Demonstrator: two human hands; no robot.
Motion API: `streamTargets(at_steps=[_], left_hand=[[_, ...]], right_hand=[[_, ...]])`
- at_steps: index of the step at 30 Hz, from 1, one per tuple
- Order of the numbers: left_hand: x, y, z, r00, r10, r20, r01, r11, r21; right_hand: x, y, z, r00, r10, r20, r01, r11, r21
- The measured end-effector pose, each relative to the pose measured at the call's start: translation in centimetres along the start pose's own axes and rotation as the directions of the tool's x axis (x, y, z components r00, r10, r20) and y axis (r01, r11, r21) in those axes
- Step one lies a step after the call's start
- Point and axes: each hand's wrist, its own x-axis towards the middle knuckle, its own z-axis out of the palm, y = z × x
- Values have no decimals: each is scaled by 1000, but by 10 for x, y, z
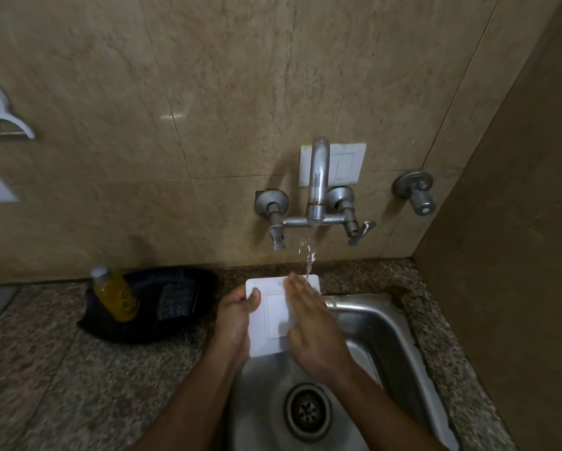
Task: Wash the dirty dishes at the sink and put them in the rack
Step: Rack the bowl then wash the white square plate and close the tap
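A person stands at a steel sink (400,323) set in a speckled granite counter (45,369) and holds a white square plate (273,317) over the back part of the basin, under the tap. The plate shows its underside, with a raised rectangle in the middle.

The left hand (235,317) grasps the plate at its left edge: the thumb is curled over the top face near the upper left corner and the fingers go behind. The right hand (315,330) lies flat on the right half of the plate, with the fingers straight and together, so it presses on the surface and does not clench anything. The fingertips of this hand reach near the far edge of the plate.

Water runs from the spout of the wall-mounted mixer tap (317,187) and falls on the far edge of the plate, just at the right fingertips. The drain (309,411) of the sink is visible below the forearms.

On the counter to the left of the sink stands a black tray (188,323). In it there is a bottle (115,294) with yellow liquid and a dark scrub pad (177,302) beside the bottle. On the tiled wall right of the tap there is 1 more valve (416,190).
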Motion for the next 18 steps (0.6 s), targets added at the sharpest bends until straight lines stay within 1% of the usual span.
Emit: streamTargets(at_steps=[1, 3, 5, 6, 7, 8, 9, 10, 12, 14, 15, 16, 17, 18], left_hand=[[0, -1, -1, 1000, -2, 2, 2, 1000, -3], [-3, -4, -1, 1000, -15, -4, 14, 1000, -17], [-1, -9, -1, 1000, -27, 2, 27, 999, -32], [-1, -11, -1, 999, -37, 12, 37, 997, -64], [-1, -11, -1, 999, -49, 23, 51, 993, -103], [-2, -10, -2, 997, -66, 45, 72, 987, -144], [-2, -9, -4, 994, -78, 72, 90, 979, -181], [-3, -8, -8, 992, -81, 94, 97, 977, -189], [-1, -4, -14, 996, -44, 78, 54, 990, -133], [6, 1, -17, 997, 78, -3, -78, 996, 33], [8, 6, -16, 991, 135, 11, -135, 980, 147], [10, 12, -13, 985, 153, 80, -169, 952, 256], [9, 19, -6, 976, 114, 185, -171, 928, 332], [8, 24, 1, 960, 23, 280, -132, 918, 375]], right_hand=[[0, 2, -1, 998, 58, -21, -57, 998, 37], [4, 8, -4, 971, 224, -84, -206, 962, 179], [6, 6, -5, 940, 329, -92, -282, 900, 332], [7, 6, -5, 916, 393, -88, -315, 835, 452], [10, 7, -6, 869, 491, -66, -357, 713, 603], [14, 8, -10, 817, 577, -15, -384, 563, 731], [17, 10, -14, 778, 627, 46, -409, 450, 793], [19, 12, -19, 768, 635, 83, -439, 427, 790], [22, 20, -27, 789, 608, 89, -467, 499, 730], [27, 28, -34, 816, 574, 63, -453, 568, 687], [30, 29, -37, 833, 549, 64, -448, 604, 660], [33, 33, -39, 859, 509, 56, -424, 646, 635], [37, 35, -42, 882, 467, 56, -404, 692, 598], [42, 37, -45, 901, 429, 65, -385, 720, 577]])
